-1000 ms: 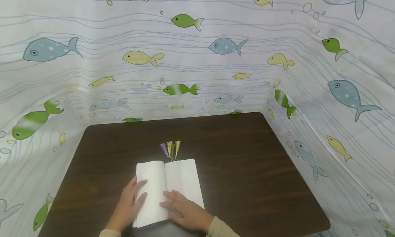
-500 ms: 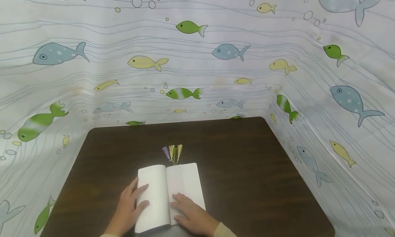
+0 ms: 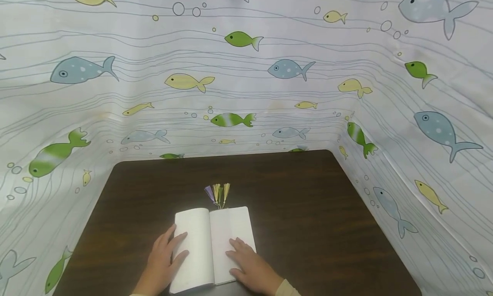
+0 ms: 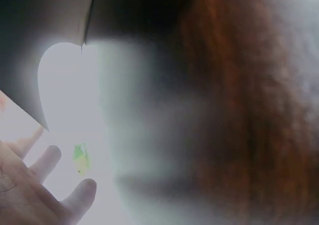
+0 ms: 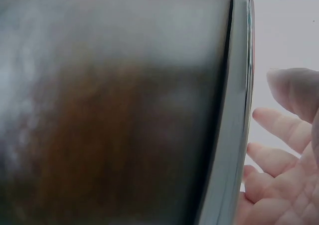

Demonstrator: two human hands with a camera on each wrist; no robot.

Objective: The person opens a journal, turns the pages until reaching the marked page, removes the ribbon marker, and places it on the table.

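Note:
An open book (image 3: 197, 244) with blank white pages lies on the dark table. My left hand (image 3: 161, 258) rests at its left edge, thumb and a finger spread over the left page. My right hand (image 3: 254, 267) lies with outstretched fingers on the lower part of the right page. Several purple, yellow and green tassels (image 3: 218, 194) stick out from the book's top. In the left wrist view the left hand's fingers (image 4: 82, 197) look loosely spread over a bright, washed-out area. The right wrist view has the book's page edges (image 5: 233, 110) beside the right hand (image 5: 281, 170).
The brown wood-grain table (image 3: 308, 219) extends around the book, with rounded corners. White cloth (image 3: 262, 95) printed with green, blue and yellow fish surrounds its back and sides.
My right hand has slid rightward from the book's middle fold onto the right page. The left hand stays at the left edge. The whole head view has shifted slightly.

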